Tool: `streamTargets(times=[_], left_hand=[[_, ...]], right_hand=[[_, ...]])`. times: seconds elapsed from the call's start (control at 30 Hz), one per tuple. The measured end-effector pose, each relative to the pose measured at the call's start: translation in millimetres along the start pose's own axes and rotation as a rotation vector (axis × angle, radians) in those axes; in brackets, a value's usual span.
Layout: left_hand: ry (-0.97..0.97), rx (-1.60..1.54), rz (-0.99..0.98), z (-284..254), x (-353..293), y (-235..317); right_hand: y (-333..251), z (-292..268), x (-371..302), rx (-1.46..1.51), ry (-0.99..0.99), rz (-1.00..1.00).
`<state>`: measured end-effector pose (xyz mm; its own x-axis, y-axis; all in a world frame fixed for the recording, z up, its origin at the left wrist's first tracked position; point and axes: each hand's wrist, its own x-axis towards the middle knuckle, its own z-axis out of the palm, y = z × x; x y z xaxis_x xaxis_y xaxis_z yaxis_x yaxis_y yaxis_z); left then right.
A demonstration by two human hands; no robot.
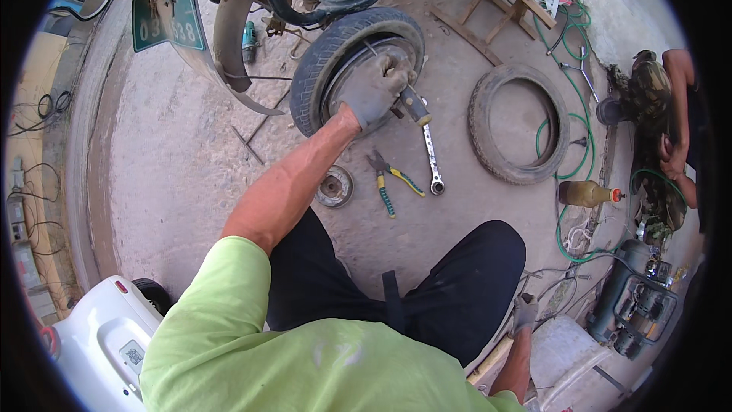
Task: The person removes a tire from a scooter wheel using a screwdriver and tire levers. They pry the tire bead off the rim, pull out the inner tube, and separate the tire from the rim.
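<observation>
A tyre on a wheel rim (347, 61) lies tilted on the ground below the raised rear of a motorbike. My gloved left hand (374, 91) is over the rim, its fingers closed round a tool largely hidden by them; a grey cylindrical end with a yellowish tip (416, 107) sticks out beside the hand. A thin metal rod shows at the rim's far side. My gloved right hand (524, 313) is low on the right, beyond my knee, its fingers curled; what they hold is too small to make out. A ratchet wrench (432, 159) and pliers (391, 183) lie near the wheel.
A loose tyre (520, 123) lies right of the wheel, with a green hose (587, 137) and a bottle (585, 194) beyond. A round metal hub part (335, 186) sits nearer me. A compressor (629, 297) stands at right, below another person's arms (677, 122). A white scooter (107, 343) is at lower left.
</observation>
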<state>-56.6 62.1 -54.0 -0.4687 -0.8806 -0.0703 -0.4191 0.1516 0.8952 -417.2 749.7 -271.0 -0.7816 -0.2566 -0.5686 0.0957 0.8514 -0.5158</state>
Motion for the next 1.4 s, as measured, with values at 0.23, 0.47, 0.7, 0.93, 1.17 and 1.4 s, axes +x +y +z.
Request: streamTargets(times=[0.23, 0.47, 0.7, 0.93, 1.17, 1.4], left_hand=[[0.010, 0.063, 0.010, 1.1, 7.2, -8.8], [0.004, -0.011, -0.005, 2.6, 11.2, -19.5], [-0.016, 0.017, -0.020, 4.3, 12.3, -29.1], [0.041, 0.226, 0.082, -0.4, 6.5, -17.2], [0.100, 0.373, 0.202, 7.2, 12.6, -45.8], [0.032, 0.213, -0.015, -2.1, 2.4, -7.8]], right_hand=[[-201.3, -39.3, -12.6, 0.079, 0.114, -0.576], [-463.0, 24.1, -83.4, 0.574, -0.369, -0.829], [-569.9, 141.2, -171.2, 0.878, -0.873, -0.821], [-581.7, 151.7, -215.9, 0.339, -0.819, -0.734], [-595.6, 160.0, -210.6, -0.152, -0.409, -1.348], [-638.0, 149.4, -183.0, -0.389, -0.305, -1.349]])
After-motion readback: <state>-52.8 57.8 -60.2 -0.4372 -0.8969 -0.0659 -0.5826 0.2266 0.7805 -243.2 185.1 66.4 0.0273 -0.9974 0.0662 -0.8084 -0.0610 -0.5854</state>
